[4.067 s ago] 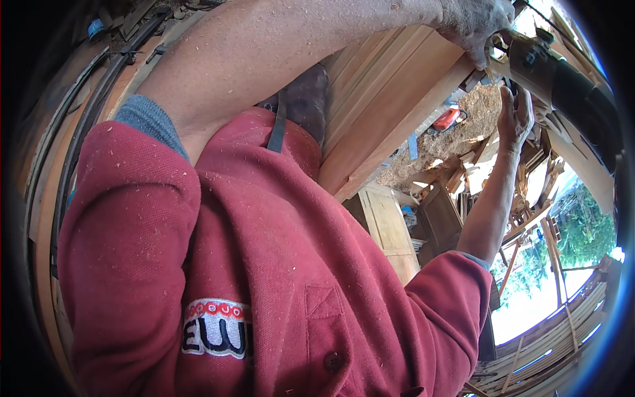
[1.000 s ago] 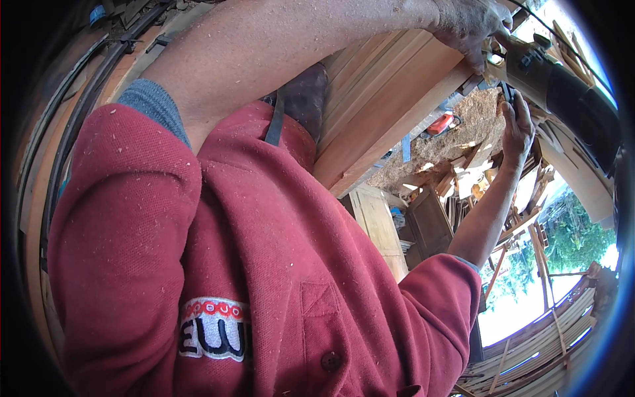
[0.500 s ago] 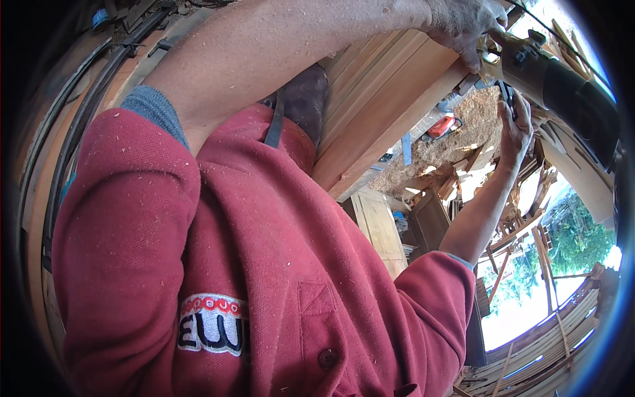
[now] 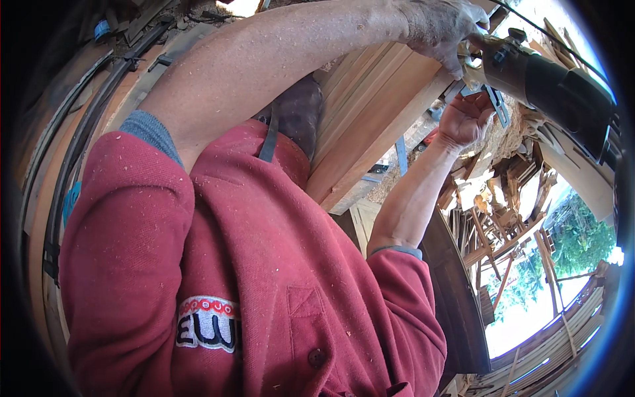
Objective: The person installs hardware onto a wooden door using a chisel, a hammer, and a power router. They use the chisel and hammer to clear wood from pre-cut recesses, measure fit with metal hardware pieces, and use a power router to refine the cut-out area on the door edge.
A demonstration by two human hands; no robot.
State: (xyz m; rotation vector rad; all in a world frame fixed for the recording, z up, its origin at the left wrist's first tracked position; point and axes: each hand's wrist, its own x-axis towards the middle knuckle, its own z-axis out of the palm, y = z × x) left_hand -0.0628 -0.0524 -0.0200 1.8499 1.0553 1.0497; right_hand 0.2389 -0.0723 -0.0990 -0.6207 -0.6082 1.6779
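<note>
My left hand (image 4: 453, 40) reaches across the top of the view, fingers curled on the front of a dark cylindrical power tool (image 4: 555, 89) at the upper right, above the end of a stack of planed reddish boards (image 4: 370, 132). Below it my right hand (image 4: 468, 119) is turned palm toward me, fingers curled up at a grey metal piece (image 4: 497, 106) under the tool's front. Where those fingertips grip is partly hidden by the metal. My forearms and red sleeves cover much of the middle and bottom.
Long planks and dark rails (image 4: 99, 112) run along the left edge. Sawdust and jumbled wood offcuts (image 4: 503, 198) lie beyond the boards at right, beside a dark panel (image 4: 456, 304). A cable (image 4: 546, 33) arches over the tool; foliage shows in bright light at far right.
My right hand and forearm have moved leftward and turned palm toward me, up against the metal piece under the tool. My left hand and the tool have shifted slightly left.
</note>
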